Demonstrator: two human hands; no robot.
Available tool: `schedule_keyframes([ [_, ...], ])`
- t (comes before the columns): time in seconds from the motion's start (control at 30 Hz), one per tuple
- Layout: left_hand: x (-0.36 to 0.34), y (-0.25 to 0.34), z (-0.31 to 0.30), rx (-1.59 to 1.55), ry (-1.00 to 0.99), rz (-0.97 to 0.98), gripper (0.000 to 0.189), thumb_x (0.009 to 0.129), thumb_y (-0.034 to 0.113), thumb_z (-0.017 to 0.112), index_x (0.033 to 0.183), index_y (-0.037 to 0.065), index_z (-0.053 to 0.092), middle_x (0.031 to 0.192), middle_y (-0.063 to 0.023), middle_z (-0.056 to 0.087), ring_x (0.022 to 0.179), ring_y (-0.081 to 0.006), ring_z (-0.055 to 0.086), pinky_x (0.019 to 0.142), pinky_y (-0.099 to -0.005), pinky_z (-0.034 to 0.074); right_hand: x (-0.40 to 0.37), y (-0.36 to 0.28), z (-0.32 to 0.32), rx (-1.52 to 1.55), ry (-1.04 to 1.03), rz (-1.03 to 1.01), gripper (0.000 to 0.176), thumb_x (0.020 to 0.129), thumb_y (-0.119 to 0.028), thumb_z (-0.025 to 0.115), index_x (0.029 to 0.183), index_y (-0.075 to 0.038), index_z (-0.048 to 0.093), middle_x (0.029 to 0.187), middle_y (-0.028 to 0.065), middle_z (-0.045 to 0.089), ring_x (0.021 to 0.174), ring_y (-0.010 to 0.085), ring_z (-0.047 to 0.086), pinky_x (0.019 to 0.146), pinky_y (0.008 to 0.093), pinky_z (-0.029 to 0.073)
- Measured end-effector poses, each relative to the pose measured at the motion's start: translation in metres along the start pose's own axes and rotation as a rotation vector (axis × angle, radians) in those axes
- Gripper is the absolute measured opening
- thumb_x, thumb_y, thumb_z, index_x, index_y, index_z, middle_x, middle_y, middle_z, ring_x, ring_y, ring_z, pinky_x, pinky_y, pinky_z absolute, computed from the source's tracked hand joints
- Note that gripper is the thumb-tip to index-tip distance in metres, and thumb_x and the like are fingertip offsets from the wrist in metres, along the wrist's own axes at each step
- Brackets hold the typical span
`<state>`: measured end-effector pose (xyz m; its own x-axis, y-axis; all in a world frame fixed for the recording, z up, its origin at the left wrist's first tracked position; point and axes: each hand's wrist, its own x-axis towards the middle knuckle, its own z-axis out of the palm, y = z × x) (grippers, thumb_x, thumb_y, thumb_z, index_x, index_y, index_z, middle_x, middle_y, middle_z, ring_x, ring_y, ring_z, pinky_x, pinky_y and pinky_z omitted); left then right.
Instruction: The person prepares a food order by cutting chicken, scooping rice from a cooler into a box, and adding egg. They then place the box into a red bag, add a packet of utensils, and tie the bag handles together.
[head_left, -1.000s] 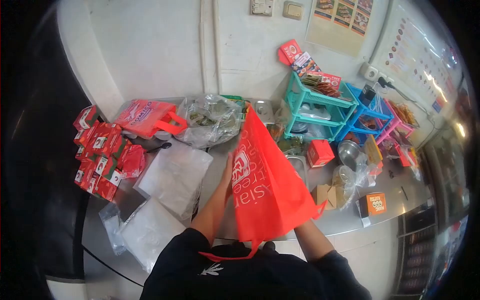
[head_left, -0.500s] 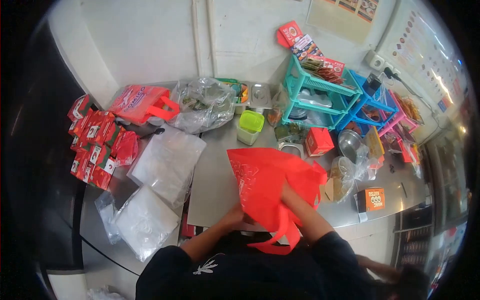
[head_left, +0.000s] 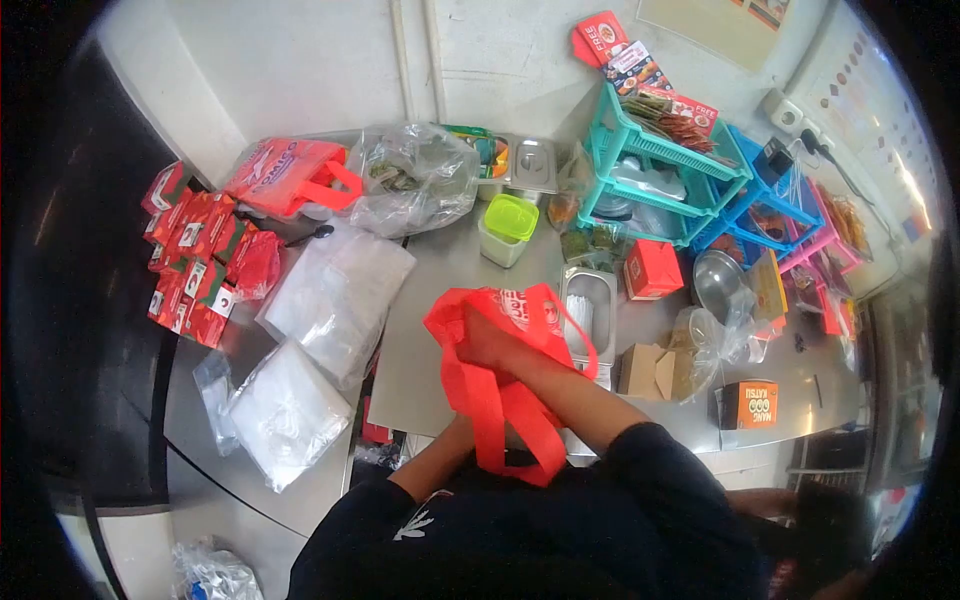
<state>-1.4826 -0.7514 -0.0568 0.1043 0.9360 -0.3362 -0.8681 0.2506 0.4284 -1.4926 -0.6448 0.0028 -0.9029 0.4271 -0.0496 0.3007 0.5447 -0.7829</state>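
Observation:
A red fabric tote bag (head_left: 525, 390) with white print is held up in front of me, over the near edge of the steel table. Its handles hang loose toward my body. My right hand (head_left: 482, 343) reaches into the mouth of the bag, its fingers hidden by the red fabric. My left forearm (head_left: 440, 455) comes up from below and passes behind the bag, which covers the left hand. Whether that hand grips the bag cannot be seen. Just past the bag lies a steel pan (head_left: 590, 300) with white items in it.
Clear plastic packs (head_left: 340, 290) lie to the left beside stacked red boxes (head_left: 195, 260). A green-lidded tub (head_left: 508, 225) stands behind the bag. On the right are a red box (head_left: 653, 270), a brown carton (head_left: 645, 372), an orange box (head_left: 750, 405) and teal tray racks (head_left: 650, 185).
The red bag has turned and tipped, its printed side now facing away. My right hand has moved left and forward inside it. The pan and brown carton show more fully.

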Motion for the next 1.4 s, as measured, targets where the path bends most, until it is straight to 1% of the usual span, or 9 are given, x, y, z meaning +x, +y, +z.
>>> schedule_keyframes([
  [0.13, -0.018, 0.005, -0.005, 0.373, 0.052, -0.008, 0.058, 0.090, 0.048, 0.041, 0.125, 0.002, 0.046, 0.117, -0.0093, 0.056, 0.108, -0.0230, 0.052, 0.094, -0.0369, 0.038, 0.004, 0.015, 0.029, -0.363, -0.034, 0.165, 0.050, 0.074, -0.032, 0.066, 0.115, -0.006, 0.052, 0.113, 0.0173, 0.055, 0.106, 0.0304, 0.054, 0.086, 0.0396, 0.045],
  [0.23, -0.045, 0.008, -0.034, 0.779, 0.195, 0.059, 0.058, 0.090, 0.048, 0.040, 0.125, 0.002, 0.046, 0.117, -0.0092, 0.056, 0.108, -0.0228, 0.052, 0.094, -0.0370, 0.038, -0.015, 0.053, 0.057, 0.943, -0.126, 0.121, 0.047, 0.078, -0.031, 0.063, 0.116, -0.005, 0.051, 0.114, 0.0172, 0.054, 0.105, 0.0307, 0.053, 0.088, 0.0397, 0.044],
  [0.33, -0.088, 0.022, -0.059, 0.841, 0.400, 0.177, 0.058, 0.090, 0.048, 0.040, 0.125, 0.002, 0.046, 0.117, -0.0092, 0.056, 0.108, -0.0226, 0.052, 0.094, -0.0371, 0.038, -0.037, -0.006, -0.012, 1.093, -0.229, 0.325, 0.045, 0.084, -0.033, 0.058, 0.117, -0.004, 0.049, 0.119, 0.0183, 0.052, 0.110, 0.0307, 0.050, 0.094, 0.0396, 0.039],
  [0.43, -0.119, 0.054, -0.046, 0.690, 0.575, 0.346, 0.054, 0.092, 0.048, 0.036, 0.115, 0.002, 0.051, 0.100, -0.0098, 0.061, 0.096, -0.0204, 0.057, 0.089, -0.0349, 0.041, -0.032, 0.001, -0.019, -0.040, -0.175, -0.160, 0.043, 0.084, -0.033, 0.060, 0.114, -0.003, 0.054, 0.111, 0.0137, 0.058, 0.103, 0.0239, 0.056, 0.088, 0.0366, 0.044],
  [0.53, -0.137, 0.083, 0.005, 0.742, 0.803, 0.525, 0.055, 0.093, 0.050, 0.033, 0.110, 0.002, 0.053, 0.088, -0.0105, 0.064, 0.088, -0.0186, 0.060, 0.083, -0.0319, 0.043, -0.082, -0.055, -0.163, 0.248, -0.466, -0.191, 0.040, 0.087, -0.028, 0.058, 0.114, 0.001, 0.051, 0.108, 0.0159, 0.061, 0.099, 0.0239, 0.060, 0.086, 0.0334, 0.047],
  [0.67, -0.140, 0.105, 0.073, 0.759, 0.788, 0.783, 0.051, 0.093, 0.046, 0.035, 0.106, 0.001, 0.055, 0.086, -0.0091, 0.064, 0.083, -0.0173, 0.059, 0.078, -0.0313, 0.043, -0.079, 0.038, -0.244, 0.582, 0.265, -0.042, 0.023, 0.085, -0.019, 0.061, 0.100, -0.002, 0.056, 0.097, 0.0096, 0.063, 0.092, 0.0150, 0.060, 0.077, 0.0296, 0.049],
  [0.87, -0.145, 0.109, 0.163, 1.426, 0.556, 0.908, 0.036, 0.085, 0.033, 0.054, 0.095, -0.001, 0.062, 0.087, -0.0114, 0.064, 0.083, -0.0232, 0.060, 0.076, -0.0352, 0.045, -0.047, 0.206, -0.230, -0.708, 0.528, 1.018, 0.117, 0.055, -0.061, 0.073, 0.143, -0.012, 0.014, 0.135, 0.0257, 0.036, 0.124, 0.0393, 0.037, 0.100, 0.0432, 0.033],
  [1.13, -0.156, 0.124, 0.184, 1.949, 0.464, 0.769, 0.034, 0.069, 0.023, 0.069, 0.101, 0.011, 0.063, 0.117, -0.0087, 0.055, 0.114, -0.0322, 0.046, 0.092, -0.0430, 0.039, -0.082, 0.227, -0.276, -0.306, 0.544, 0.534, 0.116, 0.057, -0.046, 0.077, 0.141, 0.000, 0.012, 0.132, 0.0257, 0.037, 0.122, 0.0379, 0.040, 0.099, 0.0419, 0.035],
  [1.4, -0.143, 0.119, 0.168, 2.241, 0.259, 0.682, 0.038, 0.066, 0.024, 0.072, 0.099, 0.010, 0.062, 0.109, -0.0074, 0.058, 0.116, -0.0289, 0.044, 0.099, -0.0466, 0.030, -0.129, -0.073, -0.280, 0.088, 0.428, 0.015, 0.104, 0.057, -0.020, 0.078, 0.139, 0.001, 0.018, 0.131, 0.0162, 0.039, 0.119, 0.0244, 0.043, 0.100, 0.0340, 0.036],
])
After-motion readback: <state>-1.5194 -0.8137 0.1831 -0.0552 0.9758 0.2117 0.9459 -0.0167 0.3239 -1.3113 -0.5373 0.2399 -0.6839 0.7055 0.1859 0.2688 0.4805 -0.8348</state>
